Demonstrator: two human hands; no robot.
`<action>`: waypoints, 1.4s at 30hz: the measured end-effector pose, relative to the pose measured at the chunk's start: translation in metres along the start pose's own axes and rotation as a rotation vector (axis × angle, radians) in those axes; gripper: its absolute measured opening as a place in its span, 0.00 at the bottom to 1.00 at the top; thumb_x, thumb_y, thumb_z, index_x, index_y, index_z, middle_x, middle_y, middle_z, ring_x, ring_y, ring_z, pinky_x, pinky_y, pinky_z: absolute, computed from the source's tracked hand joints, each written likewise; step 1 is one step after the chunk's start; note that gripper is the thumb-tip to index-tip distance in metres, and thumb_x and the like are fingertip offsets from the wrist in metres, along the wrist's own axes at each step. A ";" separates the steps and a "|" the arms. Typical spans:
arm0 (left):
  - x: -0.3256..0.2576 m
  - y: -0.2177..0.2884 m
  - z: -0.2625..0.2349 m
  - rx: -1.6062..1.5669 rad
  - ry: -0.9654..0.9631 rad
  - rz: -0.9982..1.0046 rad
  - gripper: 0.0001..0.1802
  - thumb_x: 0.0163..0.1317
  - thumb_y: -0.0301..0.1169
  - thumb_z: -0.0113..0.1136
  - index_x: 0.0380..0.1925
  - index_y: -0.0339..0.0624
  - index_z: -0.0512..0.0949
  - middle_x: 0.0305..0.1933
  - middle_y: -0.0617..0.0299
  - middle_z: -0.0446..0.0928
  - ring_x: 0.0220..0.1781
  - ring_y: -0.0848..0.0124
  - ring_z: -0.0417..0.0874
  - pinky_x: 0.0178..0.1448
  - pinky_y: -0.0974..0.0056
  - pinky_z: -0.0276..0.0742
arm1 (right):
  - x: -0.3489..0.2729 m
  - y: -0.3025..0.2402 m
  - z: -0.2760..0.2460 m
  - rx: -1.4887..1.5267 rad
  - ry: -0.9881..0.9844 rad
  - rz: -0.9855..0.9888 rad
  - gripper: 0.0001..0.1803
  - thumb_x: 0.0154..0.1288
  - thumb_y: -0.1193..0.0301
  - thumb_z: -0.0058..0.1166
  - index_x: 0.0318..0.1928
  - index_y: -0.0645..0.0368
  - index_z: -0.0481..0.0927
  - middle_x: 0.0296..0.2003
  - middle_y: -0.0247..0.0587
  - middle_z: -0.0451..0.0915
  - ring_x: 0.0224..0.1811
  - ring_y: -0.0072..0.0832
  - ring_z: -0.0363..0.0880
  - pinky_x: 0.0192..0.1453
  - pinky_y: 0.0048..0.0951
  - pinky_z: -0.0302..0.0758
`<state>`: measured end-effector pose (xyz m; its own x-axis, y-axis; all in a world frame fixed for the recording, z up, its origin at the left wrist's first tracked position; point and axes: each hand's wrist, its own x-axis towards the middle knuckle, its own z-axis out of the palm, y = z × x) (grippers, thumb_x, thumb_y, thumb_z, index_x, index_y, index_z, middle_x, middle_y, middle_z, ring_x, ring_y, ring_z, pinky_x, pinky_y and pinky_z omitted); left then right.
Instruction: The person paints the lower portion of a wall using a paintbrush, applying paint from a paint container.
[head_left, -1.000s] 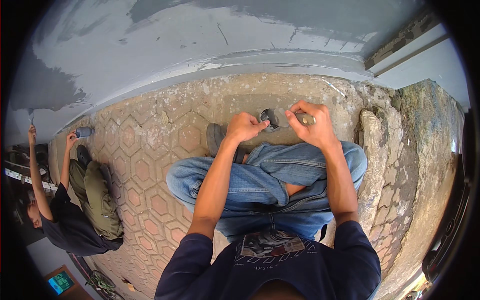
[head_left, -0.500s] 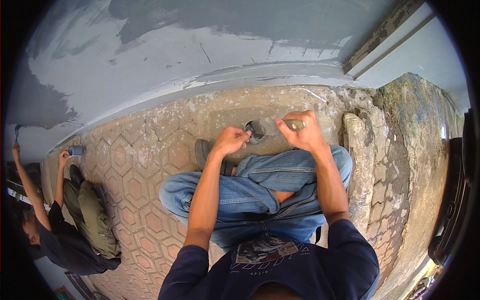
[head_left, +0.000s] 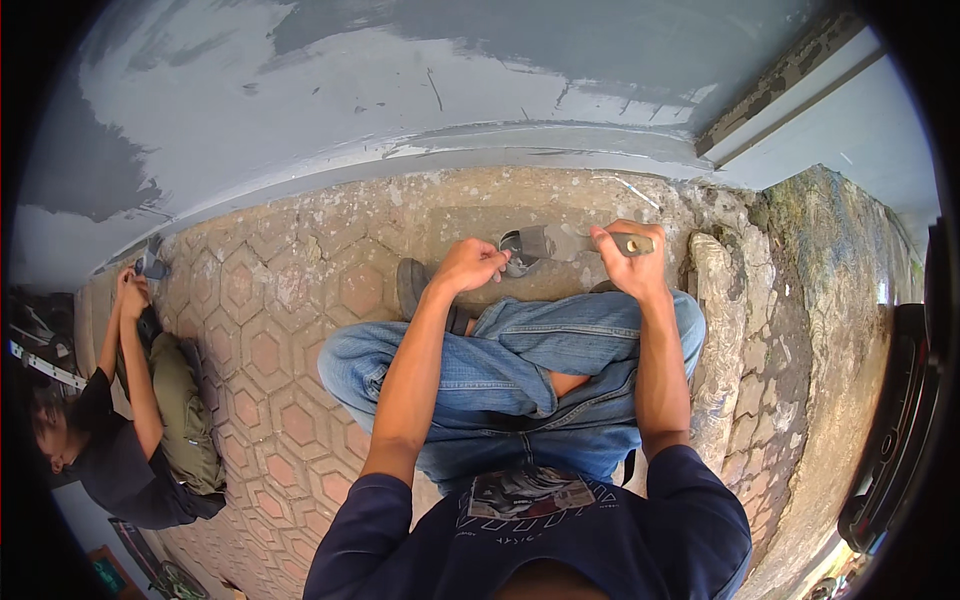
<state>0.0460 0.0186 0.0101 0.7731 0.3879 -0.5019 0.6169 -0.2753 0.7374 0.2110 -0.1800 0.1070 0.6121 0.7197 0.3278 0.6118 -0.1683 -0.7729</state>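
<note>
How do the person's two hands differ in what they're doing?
The right hand is closed around a scraper's handle, raised with knuckles up; the left hand sits lower, its fingertips at the scraper's grey blade end. The right grips; the left only touches. Both are bare, above the paving.

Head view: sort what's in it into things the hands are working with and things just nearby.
In use:
- putty knife, held in the right hand
- small tool at the left hand; too small to identify
- grey wall, partly coated

Just nearby:
- co-worker at far left
- hexagon paving
- stone kerb
</note>
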 end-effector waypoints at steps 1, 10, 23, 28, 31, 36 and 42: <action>0.000 -0.001 0.000 -0.006 0.000 0.008 0.21 0.65 0.47 0.59 0.28 0.40 0.86 0.25 0.61 0.85 0.30 0.71 0.84 0.37 0.66 0.76 | 0.000 -0.001 0.000 0.009 0.006 -0.018 0.11 0.57 0.73 0.61 0.21 0.67 0.81 0.17 0.46 0.78 0.16 0.34 0.77 0.24 0.31 0.71; 0.001 -0.002 -0.001 -0.031 0.005 0.010 0.21 0.65 0.46 0.60 0.28 0.39 0.86 0.25 0.63 0.85 0.29 0.76 0.80 0.37 0.68 0.74 | -0.002 -0.006 0.002 0.026 0.004 -0.093 0.10 0.57 0.75 0.61 0.20 0.67 0.81 0.18 0.46 0.79 0.17 0.35 0.78 0.24 0.31 0.71; 0.002 -0.008 0.002 0.003 0.012 -0.005 0.21 0.64 0.47 0.60 0.30 0.38 0.87 0.27 0.60 0.86 0.33 0.73 0.84 0.43 0.68 0.76 | -0.012 -0.006 0.004 0.047 0.049 -0.170 0.11 0.57 0.76 0.60 0.18 0.66 0.79 0.15 0.44 0.76 0.14 0.34 0.73 0.20 0.32 0.67; -0.002 -0.007 0.003 0.002 0.024 -0.014 0.21 0.64 0.47 0.60 0.30 0.38 0.87 0.27 0.60 0.86 0.33 0.73 0.84 0.44 0.68 0.77 | -0.015 -0.006 0.001 0.014 0.005 -0.137 0.08 0.56 0.76 0.62 0.22 0.67 0.82 0.20 0.47 0.81 0.19 0.37 0.80 0.25 0.31 0.74; 0.000 -0.003 0.002 -0.002 0.025 -0.013 0.21 0.64 0.47 0.60 0.31 0.38 0.87 0.27 0.60 0.86 0.33 0.73 0.84 0.44 0.68 0.77 | -0.015 -0.008 0.000 0.006 -0.001 -0.127 0.08 0.56 0.76 0.62 0.22 0.67 0.82 0.19 0.46 0.80 0.19 0.37 0.79 0.25 0.31 0.73; 0.002 -0.007 0.001 -0.022 0.030 0.001 0.21 0.63 0.47 0.61 0.31 0.38 0.87 0.28 0.60 0.86 0.34 0.72 0.85 0.44 0.67 0.77 | -0.019 -0.007 0.002 -0.020 -0.006 -0.126 0.09 0.57 0.75 0.62 0.22 0.66 0.82 0.18 0.45 0.79 0.17 0.36 0.77 0.24 0.32 0.71; 0.002 -0.008 -0.001 0.029 0.029 0.005 0.20 0.63 0.48 0.58 0.31 0.45 0.88 0.28 0.66 0.87 0.36 0.70 0.85 0.44 0.65 0.77 | -0.018 -0.007 0.002 -0.067 0.023 -0.132 0.10 0.58 0.75 0.61 0.20 0.65 0.80 0.16 0.44 0.77 0.16 0.36 0.75 0.23 0.32 0.69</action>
<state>0.0422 0.0226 0.0039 0.7719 0.4115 -0.4846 0.6173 -0.3028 0.7261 0.1946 -0.1905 0.1056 0.5353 0.7229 0.4369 0.7192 -0.1190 -0.6845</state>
